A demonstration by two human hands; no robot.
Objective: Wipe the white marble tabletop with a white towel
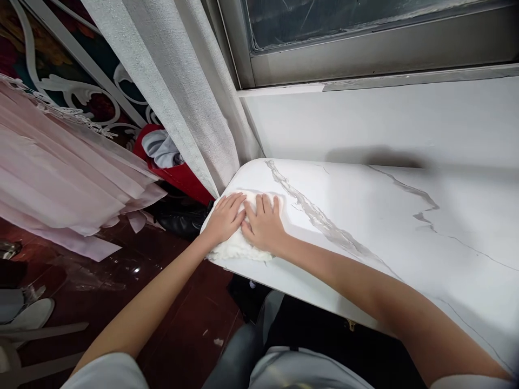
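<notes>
A fluffy white cloth (239,247) lies flat on the left end of a white marble-patterned table (365,210). My left hand (225,218) rests on its left part, palm down with the fingers stretched out. Beside it, my right hand (263,222) presses flat on the cloth with its fingers spread. The two hands nearly touch at the thumbs. Much of the cloth is hidden under them.
A light grey curtain (190,92) hangs against the table's far left corner. Behind the table are a white wall (365,121) and a metal-framed window (365,54). Left of it stand a red bag (182,181) with clothing and a bed with a pink skirt (68,173).
</notes>
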